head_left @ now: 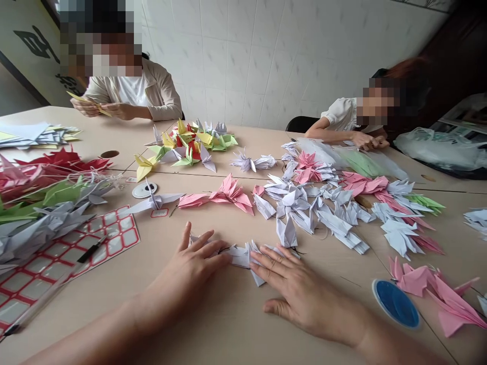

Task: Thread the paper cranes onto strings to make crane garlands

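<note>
A row of white folded paper cranes (240, 256) lies on the table in front of me, partly hidden under my fingers. My left hand (192, 276) rests on the left end of this row, fingers spread and laid flat. On its right end lies my right hand (300, 289), also flat, thumb held apart. Dark thread shows at the cranes' edges. Just beyond are pink paper cranes (232, 193) and a heap of white paper cranes (291, 205). A single pale crane (155, 202) stands past my left hand, next to a white spool (144, 190).
Left: red-bordered label sheet (122, 238), pen (89, 251), strung cranes (57, 195), paper stack (34, 134). Mixed cranes (188, 144) lie further back. Right: blue round container (396, 303), pink cranes (437, 291). Across sit two people, one holding yellow paper (89, 103). A plastic bag (441, 147) lies far right.
</note>
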### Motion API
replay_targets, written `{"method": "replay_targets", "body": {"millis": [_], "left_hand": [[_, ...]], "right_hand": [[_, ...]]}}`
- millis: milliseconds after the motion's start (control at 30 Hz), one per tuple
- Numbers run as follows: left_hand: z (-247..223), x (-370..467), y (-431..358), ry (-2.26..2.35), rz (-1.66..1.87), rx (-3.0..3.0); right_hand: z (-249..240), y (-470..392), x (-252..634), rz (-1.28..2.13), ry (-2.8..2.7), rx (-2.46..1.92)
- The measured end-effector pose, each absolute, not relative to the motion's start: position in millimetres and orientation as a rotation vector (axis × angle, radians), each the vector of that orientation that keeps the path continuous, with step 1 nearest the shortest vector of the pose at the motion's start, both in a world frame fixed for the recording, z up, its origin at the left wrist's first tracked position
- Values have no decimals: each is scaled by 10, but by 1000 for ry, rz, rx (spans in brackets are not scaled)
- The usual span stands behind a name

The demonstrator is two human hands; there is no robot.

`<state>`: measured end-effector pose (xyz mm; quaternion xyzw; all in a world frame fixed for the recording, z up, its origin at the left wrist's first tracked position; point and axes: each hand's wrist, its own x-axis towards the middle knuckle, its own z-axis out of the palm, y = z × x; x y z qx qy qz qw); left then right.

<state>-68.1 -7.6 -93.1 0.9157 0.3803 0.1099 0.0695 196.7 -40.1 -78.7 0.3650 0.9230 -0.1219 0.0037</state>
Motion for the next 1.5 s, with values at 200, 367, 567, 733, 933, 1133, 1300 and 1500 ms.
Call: {"method": "replay_targets", "body": {"millis": [200, 367, 567, 733, 933, 1133, 1300, 1500], "left_hand": [[-878, -678, -57, 1076, 381, 2755], [-968, -725, -25, 1056, 326, 2795], [-1205, -732, -10, 1112, 611, 2763], [-1147, -696, -11, 1105, 631, 2737], [-1008, -703, -34, 1149, 528, 2730], [-972, -720, 16, 1339, 596, 2591], [-950, -739, 95, 1428, 707, 2377], [-872, -830, 189, 1623, 735, 2148]], "right_hand": [[-787, -406, 1973, -223, 3119, 1179], [-814, -379, 2012, -4, 3351, 1412], [-804, -358, 2012, -180, 3015, 1646], [-809, -355, 2006, -481, 2843, 1451], [-840, -347, 2020, -300, 2920, 1491], [-1027, -296, 2120, -86, 2944, 1749], [-1104, -268, 2168, -239, 2928, 1700], [-1051, -258, 2136, -214, 3019, 1872]]}}
